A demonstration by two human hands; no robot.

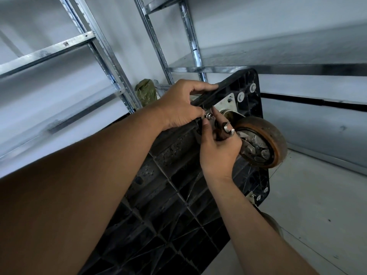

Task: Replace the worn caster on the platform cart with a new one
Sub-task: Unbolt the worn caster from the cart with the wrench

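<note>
Platform cart (178, 185) stands tipped up, ribbed black underside facing the person. Worn caster (264, 139), wheel brown and scuffed, sits at the upper corner on its metal mounting plate (228, 104). Left hand (178, 104) grips the cart's edge, fingers curled over it, thumb down by a nut (208, 116) on the plate's corner. Right hand (218, 149) holds an open-ended wrench (228, 130) in curled fingers, forefinger and thumb touching that nut. Metal shelving (111, 62) stands behind, with a green bag (146, 92) near its foot.
</note>
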